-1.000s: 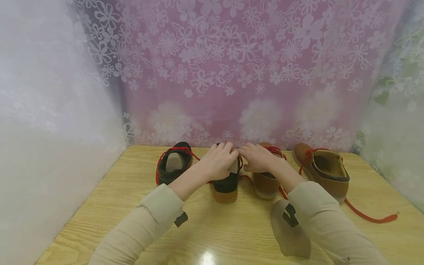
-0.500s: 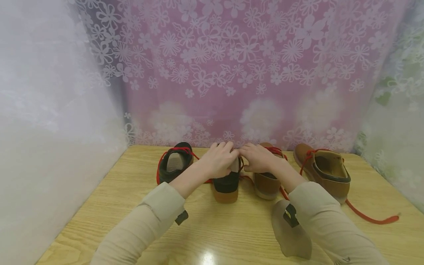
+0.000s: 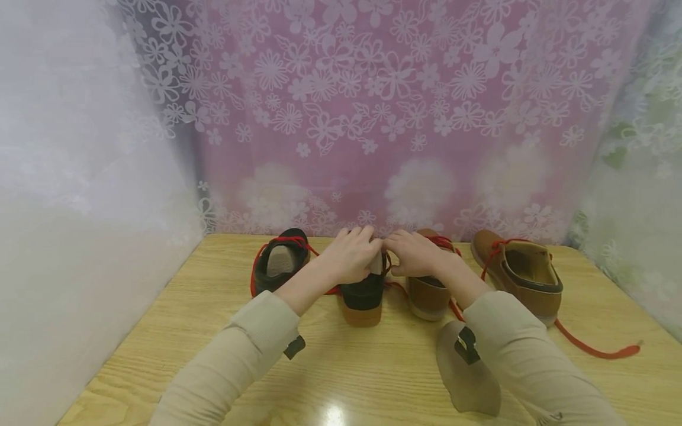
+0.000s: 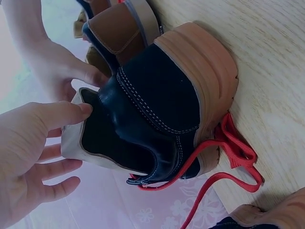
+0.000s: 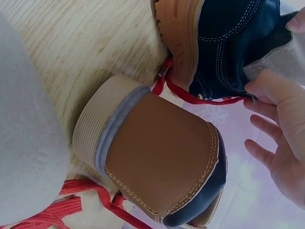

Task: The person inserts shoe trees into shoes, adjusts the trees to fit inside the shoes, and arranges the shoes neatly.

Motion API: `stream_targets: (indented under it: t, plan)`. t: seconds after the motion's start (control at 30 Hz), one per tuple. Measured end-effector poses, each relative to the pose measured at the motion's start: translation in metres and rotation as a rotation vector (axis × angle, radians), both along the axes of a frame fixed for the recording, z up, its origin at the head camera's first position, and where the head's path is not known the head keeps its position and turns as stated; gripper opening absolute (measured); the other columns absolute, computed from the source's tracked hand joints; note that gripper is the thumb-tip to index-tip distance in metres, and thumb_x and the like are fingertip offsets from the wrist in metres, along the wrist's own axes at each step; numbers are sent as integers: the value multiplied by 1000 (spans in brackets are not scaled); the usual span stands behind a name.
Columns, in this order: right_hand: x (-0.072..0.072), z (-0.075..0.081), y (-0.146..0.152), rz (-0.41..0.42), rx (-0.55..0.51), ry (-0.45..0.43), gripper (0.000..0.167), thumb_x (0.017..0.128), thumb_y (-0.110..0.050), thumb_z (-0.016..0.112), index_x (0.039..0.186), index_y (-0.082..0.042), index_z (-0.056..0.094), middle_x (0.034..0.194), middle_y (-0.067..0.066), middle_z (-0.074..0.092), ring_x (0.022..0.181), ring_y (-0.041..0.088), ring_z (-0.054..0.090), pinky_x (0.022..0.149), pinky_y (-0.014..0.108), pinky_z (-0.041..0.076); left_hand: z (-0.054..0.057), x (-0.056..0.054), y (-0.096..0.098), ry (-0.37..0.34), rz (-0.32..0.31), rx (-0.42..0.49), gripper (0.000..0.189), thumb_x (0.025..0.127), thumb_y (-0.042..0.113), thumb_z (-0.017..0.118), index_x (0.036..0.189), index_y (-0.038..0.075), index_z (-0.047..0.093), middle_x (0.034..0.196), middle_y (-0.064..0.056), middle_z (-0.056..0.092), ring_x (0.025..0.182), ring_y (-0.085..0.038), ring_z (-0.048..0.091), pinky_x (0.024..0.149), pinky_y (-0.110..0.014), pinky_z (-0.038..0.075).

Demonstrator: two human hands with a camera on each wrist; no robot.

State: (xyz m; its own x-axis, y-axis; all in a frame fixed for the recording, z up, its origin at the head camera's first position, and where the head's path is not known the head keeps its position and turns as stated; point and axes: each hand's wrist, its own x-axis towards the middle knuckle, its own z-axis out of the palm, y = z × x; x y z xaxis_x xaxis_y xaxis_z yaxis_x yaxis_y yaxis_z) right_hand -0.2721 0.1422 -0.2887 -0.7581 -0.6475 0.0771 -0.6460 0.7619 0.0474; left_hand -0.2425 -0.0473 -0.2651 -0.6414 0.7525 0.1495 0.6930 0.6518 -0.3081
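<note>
Both hands are at a dark navy shoe (image 3: 363,296) with an orange-tan sole, its heel toward me. A pale grey flap (image 4: 71,143) with a thin brown edge stands up out of the shoe's mouth. My left hand (image 3: 351,257) pinches it, thumb on the near face and fingers behind, as the left wrist view shows. My right hand (image 3: 415,254) holds the flap's other side; its thumb lies on the edge in the right wrist view, with the other fingers spread beyond. Red lace (image 4: 233,148) hangs beside the shoe onto the table.
A matching dark shoe (image 3: 263,285) stands left. Two brown shoes stand right, one (image 3: 428,299) close under my right hand, the other (image 3: 546,296) farther out, with red lace (image 3: 602,352) trailing. A loose grey insole (image 3: 466,378) lies on the wooden table (image 3: 341,378). A floral curtain (image 3: 341,148) hangs behind.
</note>
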Motion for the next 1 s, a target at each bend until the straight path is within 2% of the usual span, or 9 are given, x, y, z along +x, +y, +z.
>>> stream_targets:
  t: [0.27,0.47,0.67,1.0]
  plan:
    - [2,2,0,-4,-2,-1,30,76,-15,72,103,-10,61,108,8,59,107,30,50,81,47,43,-2,-1,3,-11,31,-16,49,85,31,66,128,12,51,129,-10,44,107,-25,49,85,-39,41]
    - [3,3,-1,-21,14,1,31,76,-16,72,103,-10,60,109,8,59,110,31,49,83,48,42,-6,-2,3,24,5,-7,50,83,32,68,126,12,51,124,-9,45,104,-25,49,85,-39,43]
    - [2,4,0,-20,18,5,31,76,-16,72,104,-10,60,110,9,59,109,31,49,83,49,42,-8,-4,4,31,-8,-8,50,83,33,69,125,13,51,122,-8,44,100,-24,49,83,-37,43]
    - [0,3,-1,-12,16,-4,28,75,-14,71,101,-11,62,106,6,59,106,29,50,81,49,43,-11,-9,5,-21,49,-34,57,85,33,66,134,14,45,125,-8,43,104,-24,47,83,-39,41]
